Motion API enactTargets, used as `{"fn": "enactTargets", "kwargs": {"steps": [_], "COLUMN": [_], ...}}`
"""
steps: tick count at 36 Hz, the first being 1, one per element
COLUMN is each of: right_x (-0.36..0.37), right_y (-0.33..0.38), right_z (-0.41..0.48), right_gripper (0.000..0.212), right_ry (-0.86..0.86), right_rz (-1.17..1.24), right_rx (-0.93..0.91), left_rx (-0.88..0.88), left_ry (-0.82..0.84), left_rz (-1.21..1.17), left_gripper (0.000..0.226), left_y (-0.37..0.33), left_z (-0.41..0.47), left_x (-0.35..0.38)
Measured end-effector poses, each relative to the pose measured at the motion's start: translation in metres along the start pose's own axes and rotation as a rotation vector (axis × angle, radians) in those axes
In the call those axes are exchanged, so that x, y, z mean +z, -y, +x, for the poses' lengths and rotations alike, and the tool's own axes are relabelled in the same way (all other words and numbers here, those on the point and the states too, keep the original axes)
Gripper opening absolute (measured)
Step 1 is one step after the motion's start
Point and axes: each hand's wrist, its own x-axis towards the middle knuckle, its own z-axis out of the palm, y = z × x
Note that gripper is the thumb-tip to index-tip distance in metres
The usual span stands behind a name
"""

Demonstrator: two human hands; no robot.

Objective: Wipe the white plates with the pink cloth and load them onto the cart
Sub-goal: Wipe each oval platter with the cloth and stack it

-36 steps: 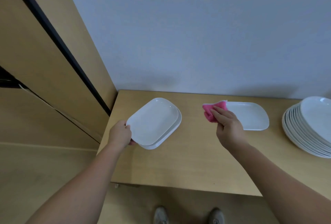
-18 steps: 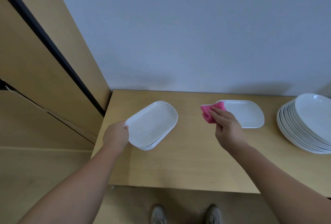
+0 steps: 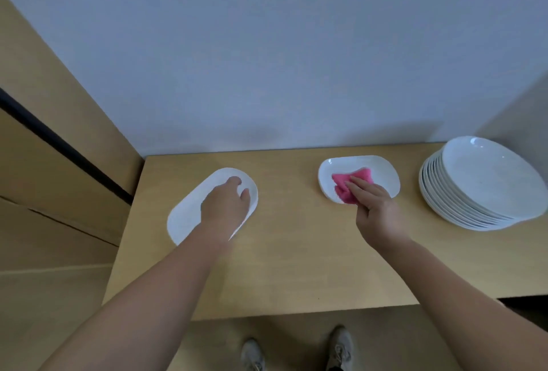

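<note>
Two stacked white oblong plates [image 3: 186, 218] lie on the left part of the wooden table [image 3: 296, 267]. My left hand [image 3: 225, 204] rests palm down on the top one, fingers spread and relaxed. A single white plate [image 3: 382, 172] lies to the right, near the wall. The crumpled pink cloth [image 3: 344, 182] is inside it, held and pressed down by my right hand [image 3: 376, 207]. A tall stack of several white plates [image 3: 489, 184] stands at the far right. No cart is in view.
A pale wall runs behind the table. Wooden panels with a dark strip [image 3: 59, 145] close off the left side. The table's front edge is just above my shoes [image 3: 338, 347] on the floor.
My left hand set its plate down on the stack and now lies on top of it. My right hand moved the pink cloth from the plate's left rim into the plate.
</note>
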Motion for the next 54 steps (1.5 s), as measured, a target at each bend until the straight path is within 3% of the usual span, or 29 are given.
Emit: {"fn": "enactTargets", "kwargs": {"steps": [5,11,21,29,36,41,54], "right_x": [-0.018,-0.04,-0.055,-0.06,-0.064,-0.069,-0.085], "right_y": [-0.029,-0.06,-0.099,-0.115,-0.121,-0.119,-0.098], "right_z": [-0.011,-0.02,-0.029,-0.038,-0.046,-0.047,-0.058], "right_gripper": [0.048,0.053,0.056,0.056,0.055,0.056,0.053], "right_ry": [-0.04,-0.04,0.0,0.045,0.055,0.036,-0.078], "right_rz": [-0.013,-0.021,-0.025,-0.024,-0.021,-0.016,0.016], "right_rx": [0.029,0.036,0.043,0.059,0.1,0.107,0.123], "left_rx": [0.098,0.079,-0.043,-0.088,-0.053,-0.199,-0.162], "left_ry": [0.154,0.246,0.295,0.374,0.357,0.297,0.279], "left_rz": [-0.081,-0.127,-0.184,-0.193,-0.086,-0.629,-0.99], "left_gripper": [0.026,0.015,0.041,0.028,0.034,0.018,0.014], "left_y": [-0.064,-0.113,-0.144,-0.155,-0.165,-0.17,-0.137], "left_z": [0.008,0.024,0.048,0.052,0.053,0.056,-0.013], "left_x": [0.039,0.088,0.126,0.129,0.117,0.114,0.101]}}
